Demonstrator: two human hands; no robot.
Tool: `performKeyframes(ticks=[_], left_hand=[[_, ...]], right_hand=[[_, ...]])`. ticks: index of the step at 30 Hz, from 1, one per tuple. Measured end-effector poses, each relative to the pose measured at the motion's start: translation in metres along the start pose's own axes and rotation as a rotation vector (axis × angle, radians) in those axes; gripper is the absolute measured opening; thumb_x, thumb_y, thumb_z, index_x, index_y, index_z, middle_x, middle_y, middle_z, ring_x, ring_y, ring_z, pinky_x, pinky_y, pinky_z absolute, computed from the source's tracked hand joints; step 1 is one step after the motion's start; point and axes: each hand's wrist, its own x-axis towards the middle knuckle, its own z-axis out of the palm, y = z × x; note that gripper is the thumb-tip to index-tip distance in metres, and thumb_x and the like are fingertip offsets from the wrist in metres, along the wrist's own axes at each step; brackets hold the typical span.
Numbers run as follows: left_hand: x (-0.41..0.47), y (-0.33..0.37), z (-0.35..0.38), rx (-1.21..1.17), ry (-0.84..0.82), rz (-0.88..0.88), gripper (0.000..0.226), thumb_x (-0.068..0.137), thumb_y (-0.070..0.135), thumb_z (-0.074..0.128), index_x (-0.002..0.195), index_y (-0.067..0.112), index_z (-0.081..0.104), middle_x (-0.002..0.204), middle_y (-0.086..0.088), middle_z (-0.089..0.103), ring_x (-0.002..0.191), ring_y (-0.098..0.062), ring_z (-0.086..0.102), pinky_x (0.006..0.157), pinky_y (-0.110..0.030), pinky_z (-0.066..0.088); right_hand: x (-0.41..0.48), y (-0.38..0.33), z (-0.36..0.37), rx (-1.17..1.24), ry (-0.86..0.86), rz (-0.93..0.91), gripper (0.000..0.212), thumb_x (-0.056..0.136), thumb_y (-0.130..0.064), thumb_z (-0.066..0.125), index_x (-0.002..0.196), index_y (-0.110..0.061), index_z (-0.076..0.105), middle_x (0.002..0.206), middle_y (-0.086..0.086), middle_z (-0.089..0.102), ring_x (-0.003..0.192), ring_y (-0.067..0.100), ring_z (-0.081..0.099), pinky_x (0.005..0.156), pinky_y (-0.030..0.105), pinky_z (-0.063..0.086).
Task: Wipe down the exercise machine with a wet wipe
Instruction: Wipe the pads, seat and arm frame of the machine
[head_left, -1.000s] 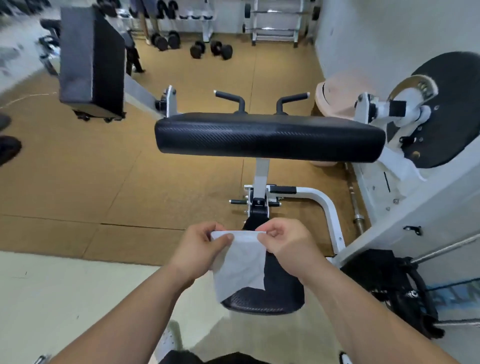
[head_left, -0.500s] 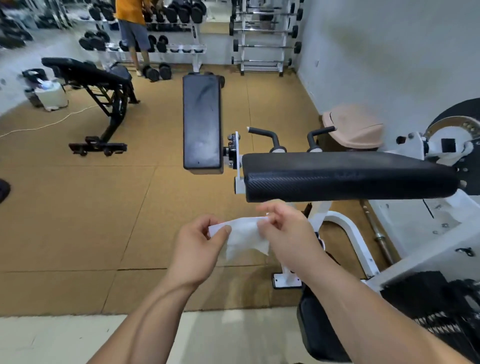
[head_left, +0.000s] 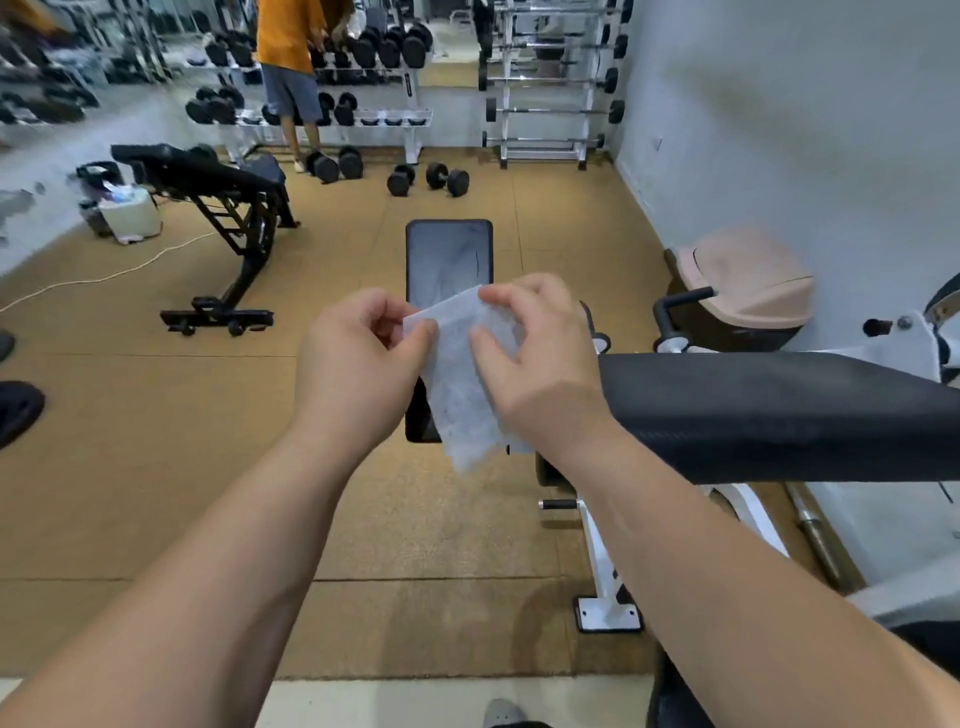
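A white wet wipe (head_left: 462, 395) hangs in the air between my two hands at the centre of the view. My left hand (head_left: 358, 374) pinches its upper left corner between thumb and forefinger. My right hand (head_left: 540, 358) pinches its upper right part, fingers curled over the cloth. The exercise machine's long black arm pad (head_left: 779, 415) runs off to the right of my right wrist, on a white frame (head_left: 602, 561). Behind the wipe stands an upright black pad (head_left: 449, 260), partly hidden by my hands.
A black adjustable bench (head_left: 218, 208) stands at the left. A person in an orange shirt (head_left: 291, 62) is at the dumbbell rack (head_left: 363, 114), with loose dumbbells (head_left: 426, 179) on the floor. A beige lidded bin (head_left: 748, 291) sits by the right wall, a barbell rack (head_left: 545, 83) behind.
The view has swung up and left, so the arm pad now sits at the right. Both hands have risen with the wipe, which hangs more unfolded.
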Motion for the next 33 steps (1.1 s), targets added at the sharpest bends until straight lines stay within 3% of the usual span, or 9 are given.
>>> performKeyframes(ticks=[4,7,11,14,16,19,22,28,33], left_hand=[[0.027,-0.013,0.002,-0.003,0.002,0.028,0.020,0.089,0.019,0.073,0.072,0.024,0.063,0.065,0.009,0.056,0.057,-0.001,0.047,0.055,-0.020,0.039],[0.043,-0.025,0.003,-0.088,-0.001,0.036,0.019,0.086,0.011,0.074,0.071,0.019,0.064,0.065,-0.001,0.058,0.059,-0.004,0.048,0.056,-0.023,0.042],[0.068,-0.035,0.006,-0.225,-0.070,0.061,0.022,0.079,0.019,0.076,0.096,0.029,0.067,0.087,0.011,0.064,0.073,-0.004,0.056,0.064,-0.019,0.047],[0.097,-0.038,0.008,-0.175,-0.161,0.221,0.046,0.079,0.030,0.069,0.122,0.039,0.059,0.120,0.022,0.058,0.104,0.000,0.058,0.085,-0.024,0.048],[0.118,-0.040,0.006,-0.202,-0.284,0.311,0.045,0.087,0.031,0.060,0.131,0.038,0.057,0.129,0.026,0.054,0.121,0.002,0.052,0.097,-0.021,0.043],[0.144,-0.047,0.002,-0.369,-0.531,0.322,0.033,0.097,0.031,0.042,0.113,0.025,0.071,0.112,0.013,0.068,0.109,-0.003,0.060,0.090,-0.015,0.045],[0.160,-0.060,0.003,-0.458,-0.683,0.365,0.047,0.101,0.043,0.031,0.099,0.014,0.069,0.097,0.000,0.068,0.094,-0.015,0.062,0.080,-0.018,0.046],[0.169,-0.077,0.016,-0.607,-0.682,0.622,0.055,0.106,0.047,0.020,0.121,0.024,0.067,0.114,0.019,0.064,0.114,-0.008,0.059,0.096,-0.022,0.044],[0.172,-0.086,0.023,-0.632,-0.681,0.670,0.072,0.104,0.060,0.013,0.125,0.016,0.066,0.113,0.004,0.065,0.114,-0.016,0.059,0.097,-0.044,0.045]], right_hand=[[-0.010,0.009,0.035,-0.402,0.002,-0.165,0.068,0.097,-0.045,0.054,0.156,-0.012,0.039,0.168,0.015,0.017,0.156,0.034,0.011,0.125,0.055,0.012],[-0.018,0.008,0.049,-0.497,-0.128,-0.328,0.078,0.102,-0.053,0.040,0.162,-0.006,0.021,0.172,0.016,-0.003,0.158,0.035,-0.013,0.125,0.063,0.002],[-0.008,0.004,0.048,-0.558,-0.214,-0.291,0.091,0.101,-0.069,0.022,0.163,-0.004,0.009,0.172,0.013,-0.010,0.157,0.030,-0.018,0.127,0.056,0.001],[0.003,-0.005,0.052,-0.671,-0.220,-0.259,0.095,0.100,-0.073,0.017,0.163,-0.004,0.000,0.171,0.013,-0.015,0.157,0.028,-0.019,0.126,0.051,-0.001],[0.014,-0.015,0.056,-0.747,-0.202,-0.208,0.097,0.098,-0.076,0.016,0.163,-0.006,-0.003,0.171,0.013,-0.016,0.157,0.028,-0.020,0.128,0.052,-0.002],[0.036,-0.032,0.061,-0.763,-0.184,-0.089,0.100,0.094,-0.079,0.016,0.163,-0.010,-0.006,0.169,0.012,-0.022,0.155,0.025,-0.025,0.128,0.049,-0.008],[0.046,-0.045,0.069,-0.814,-0.146,0.044,0.099,0.094,-0.080,0.012,0.162,-0.014,-0.015,0.167,0.008,-0.031,0.152,0.020,-0.033,0.127,0.046,-0.012],[-0.014,-0.067,0.102,-0.783,-0.105,0.243,0.102,0.095,-0.080,0.019,0.162,-0.011,-0.015,0.169,0.007,-0.026,0.157,0.024,-0.021,0.128,0.048,-0.003],[-0.066,-0.071,0.129,-0.776,-0.062,0.317,0.101,0.097,-0.079,0.022,0.164,-0.007,0.000,0.172,0.012,-0.010,0.159,0.032,-0.005,0.122,0.052,0.008]])
